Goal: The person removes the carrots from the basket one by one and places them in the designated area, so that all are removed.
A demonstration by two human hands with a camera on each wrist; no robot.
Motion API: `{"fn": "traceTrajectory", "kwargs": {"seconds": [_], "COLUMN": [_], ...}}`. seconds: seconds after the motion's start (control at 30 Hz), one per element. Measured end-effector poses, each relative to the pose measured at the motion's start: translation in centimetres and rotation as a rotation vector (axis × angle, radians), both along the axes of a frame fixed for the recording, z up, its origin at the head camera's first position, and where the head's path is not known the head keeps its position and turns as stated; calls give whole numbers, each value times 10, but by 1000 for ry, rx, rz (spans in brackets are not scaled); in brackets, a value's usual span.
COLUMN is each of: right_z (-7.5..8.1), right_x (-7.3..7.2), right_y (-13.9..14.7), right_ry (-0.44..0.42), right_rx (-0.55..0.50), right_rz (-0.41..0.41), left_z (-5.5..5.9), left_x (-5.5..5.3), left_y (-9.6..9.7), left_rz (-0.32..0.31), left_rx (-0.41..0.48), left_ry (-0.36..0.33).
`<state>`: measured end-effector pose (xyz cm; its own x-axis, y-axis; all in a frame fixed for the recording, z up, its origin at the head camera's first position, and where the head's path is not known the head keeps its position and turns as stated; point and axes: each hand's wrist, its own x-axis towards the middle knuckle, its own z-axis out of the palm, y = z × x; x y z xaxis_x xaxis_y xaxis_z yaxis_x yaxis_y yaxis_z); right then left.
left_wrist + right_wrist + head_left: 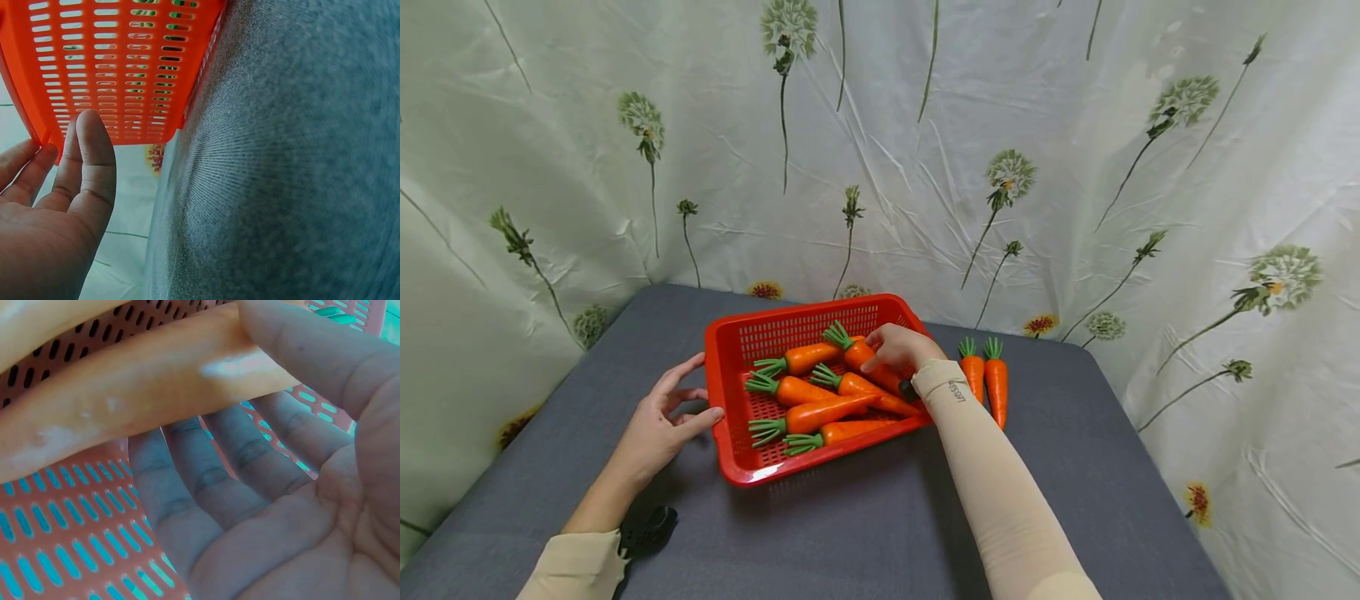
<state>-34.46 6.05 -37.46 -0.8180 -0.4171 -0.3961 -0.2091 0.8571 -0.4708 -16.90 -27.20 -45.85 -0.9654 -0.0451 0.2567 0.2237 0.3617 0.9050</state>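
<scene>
Though partly hidden, a carrot point(856, 356) in right hand's point(901, 346) grip; left hand point(662, 418) loose against basket point(727, 375)

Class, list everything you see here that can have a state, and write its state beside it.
Red basket: upright on the grey table, holding carrots
Left hand: touching the basket's left rim
Right hand: gripping a carrot
Gripped carrot: inside the basket
Five other carrots: lying in the basket
Two carrots: outside, side by side
Floral cloth: hanging, creased
</scene>
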Motion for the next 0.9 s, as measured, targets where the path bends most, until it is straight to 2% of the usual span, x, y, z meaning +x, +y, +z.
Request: {"fn": "traceTrajectory", "kwargs": {"seconds": [0.37,0.67,0.9], "right_z": [8,20,30], "right_x": [2,2,0], "right_y": [4,6,12], "right_ry": [32,46,47], "right_rx": [19,13,-15], "right_rz": [-13,3,-15], "left_z": [-1,-1,-1], "left_x": [1,1,1], "left_y": [1,1,1], "left_rz": [15,7,4], "left_rx": [-19,-3,-3], "left_ry": [6,8,12]}}
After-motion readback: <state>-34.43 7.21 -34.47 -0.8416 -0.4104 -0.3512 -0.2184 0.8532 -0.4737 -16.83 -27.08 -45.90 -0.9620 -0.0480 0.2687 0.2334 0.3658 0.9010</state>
